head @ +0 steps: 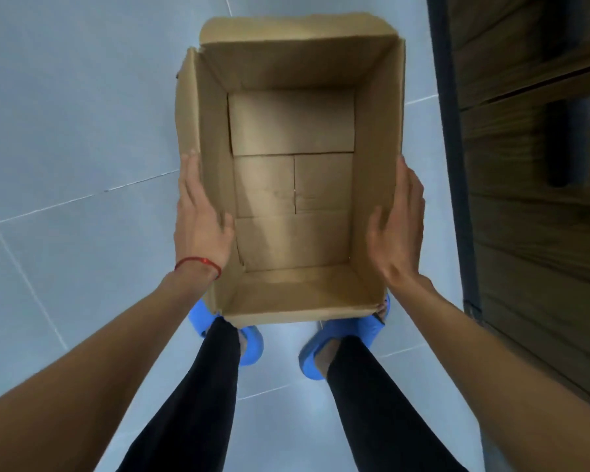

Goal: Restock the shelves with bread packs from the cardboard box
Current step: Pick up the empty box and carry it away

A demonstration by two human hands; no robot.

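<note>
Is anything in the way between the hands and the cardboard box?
No. The left hand and right hand are flat against the outer side walls of the cardboard box, one on each side, with nothing between them and the cardboard. The box is open on top and no bread packs show inside.

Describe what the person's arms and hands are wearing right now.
Both forearms are bare, with no sleeves in view. The left hand and the right hand wear no gloves, and no rings are visible. The only item is a thin red string bracelet around the left wrist. The right wrist carries nothing.
</note>
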